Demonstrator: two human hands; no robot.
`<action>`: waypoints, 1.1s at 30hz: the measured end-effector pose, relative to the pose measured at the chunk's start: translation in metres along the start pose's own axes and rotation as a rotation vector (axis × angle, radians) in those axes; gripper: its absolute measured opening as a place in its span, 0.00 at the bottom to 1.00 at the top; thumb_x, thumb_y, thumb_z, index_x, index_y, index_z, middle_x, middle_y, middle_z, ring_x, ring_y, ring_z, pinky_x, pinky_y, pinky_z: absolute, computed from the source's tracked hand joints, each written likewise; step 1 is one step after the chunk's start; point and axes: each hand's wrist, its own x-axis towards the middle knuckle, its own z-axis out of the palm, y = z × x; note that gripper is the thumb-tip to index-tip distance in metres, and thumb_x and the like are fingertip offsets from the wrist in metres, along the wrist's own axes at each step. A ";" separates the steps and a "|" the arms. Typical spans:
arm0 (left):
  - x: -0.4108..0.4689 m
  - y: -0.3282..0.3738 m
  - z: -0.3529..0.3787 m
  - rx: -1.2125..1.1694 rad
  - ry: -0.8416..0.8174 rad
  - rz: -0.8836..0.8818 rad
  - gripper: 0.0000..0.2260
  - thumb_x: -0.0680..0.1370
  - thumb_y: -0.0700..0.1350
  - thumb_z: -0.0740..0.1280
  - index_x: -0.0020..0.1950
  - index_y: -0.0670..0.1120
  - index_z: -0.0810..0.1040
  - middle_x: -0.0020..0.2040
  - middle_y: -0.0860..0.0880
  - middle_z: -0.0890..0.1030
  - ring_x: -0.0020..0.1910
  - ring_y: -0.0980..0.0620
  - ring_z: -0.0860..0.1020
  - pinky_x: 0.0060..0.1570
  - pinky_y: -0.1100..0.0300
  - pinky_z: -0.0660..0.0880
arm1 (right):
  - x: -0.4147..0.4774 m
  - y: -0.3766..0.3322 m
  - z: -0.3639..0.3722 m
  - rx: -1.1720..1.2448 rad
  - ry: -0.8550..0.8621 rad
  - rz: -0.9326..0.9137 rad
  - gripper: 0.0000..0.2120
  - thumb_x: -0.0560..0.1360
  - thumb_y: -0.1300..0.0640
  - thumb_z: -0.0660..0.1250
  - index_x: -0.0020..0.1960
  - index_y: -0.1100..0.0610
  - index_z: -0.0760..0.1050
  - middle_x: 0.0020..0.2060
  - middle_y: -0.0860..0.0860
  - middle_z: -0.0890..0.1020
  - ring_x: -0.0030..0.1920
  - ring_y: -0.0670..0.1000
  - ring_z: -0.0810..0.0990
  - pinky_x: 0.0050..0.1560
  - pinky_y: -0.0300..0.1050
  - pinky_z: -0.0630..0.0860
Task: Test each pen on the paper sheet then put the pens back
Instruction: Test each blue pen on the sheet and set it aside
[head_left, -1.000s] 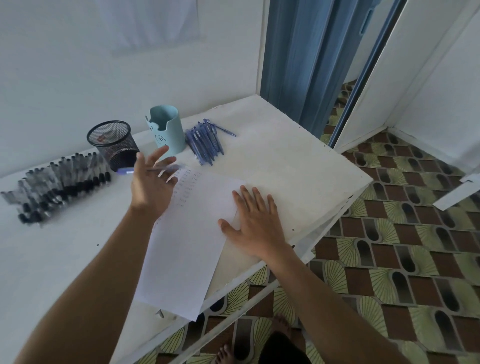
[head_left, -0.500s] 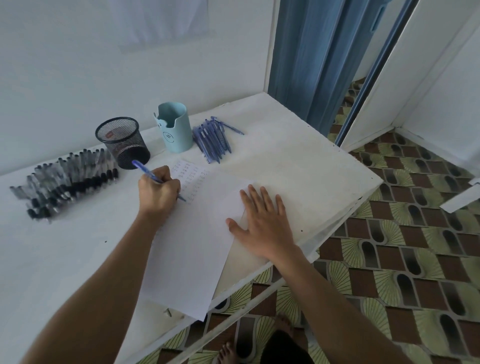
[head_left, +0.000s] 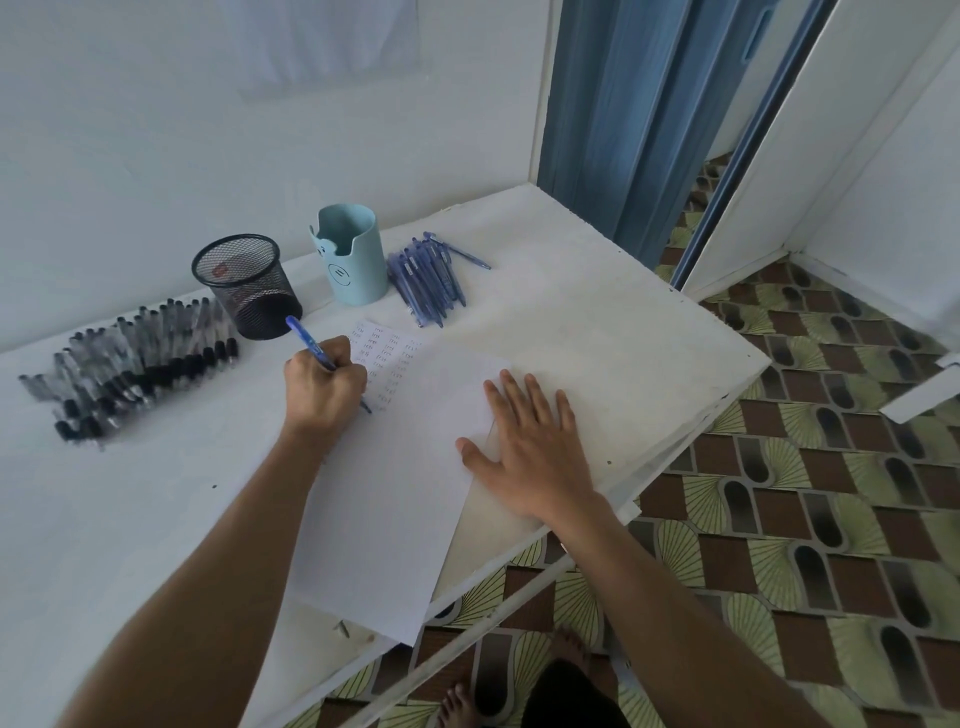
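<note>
On the white bench (head_left: 597, 322), near its front edge, lies the paper sheet (head_left: 395, 493), set at a slant, with rows of small marks across its far end. The left hand (head_left: 324, 384) is curled round a blue pen (head_left: 306, 340), pinching it low on the barrel, with the tip down on the sheet just below the marks; whether it is leaving ink is too small to tell. The right hand (head_left: 530, 452) lies flat with fingers spread, pressing on the sheet's right edge and partly on the bare bench. Beyond the sheet, a heap of blue pens (head_left: 426, 278) lies just right of a pale blue holder (head_left: 350, 254). A black mesh cup (head_left: 244, 286) stands left of the holder, both upright near the wall. Further left, a row of black pens (head_left: 130, 364) lies side by side on the bench.
</note>
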 end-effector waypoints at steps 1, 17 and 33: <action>-0.001 0.000 0.000 -0.005 -0.001 -0.001 0.14 0.64 0.28 0.62 0.32 0.38 0.57 0.30 0.45 0.60 0.32 0.49 0.59 0.31 0.55 0.57 | 0.000 0.000 0.000 0.000 0.001 0.000 0.44 0.71 0.28 0.33 0.82 0.49 0.39 0.81 0.48 0.40 0.80 0.52 0.36 0.78 0.59 0.36; -0.004 0.004 0.002 -0.015 -0.042 0.025 0.16 0.64 0.28 0.62 0.29 0.43 0.57 0.30 0.46 0.60 0.33 0.49 0.59 0.31 0.55 0.56 | -0.001 0.000 -0.002 0.008 -0.002 0.000 0.45 0.70 0.28 0.33 0.82 0.49 0.39 0.81 0.48 0.40 0.80 0.52 0.37 0.78 0.58 0.35; -0.003 0.000 0.005 -0.031 -0.072 0.063 0.14 0.63 0.29 0.63 0.31 0.40 0.57 0.29 0.45 0.60 0.31 0.50 0.59 0.31 0.54 0.56 | 0.000 -0.001 -0.004 0.033 0.005 0.005 0.45 0.70 0.28 0.35 0.82 0.49 0.41 0.81 0.48 0.42 0.80 0.52 0.38 0.78 0.58 0.37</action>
